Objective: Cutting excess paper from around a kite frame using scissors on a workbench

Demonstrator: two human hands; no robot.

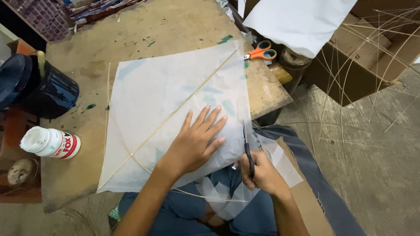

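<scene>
Wooden table point(87, 57) is carrying a glue bottle point(50, 143) and orange scissors point(260, 51); your left hand point(194, 142) is pressing flat, fingers spread, on white kite paper point(162, 96), your right hand point(262, 175) is gripping black scissors point(247, 146).

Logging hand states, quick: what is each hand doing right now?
Left hand: open, flat on the white kite paper.
Right hand: closed, holding black scissors.

Left hand point(194, 142) flat, fingers spread, palm down; right hand point(258, 172) just beside it, fist closed, thumb up.
</scene>
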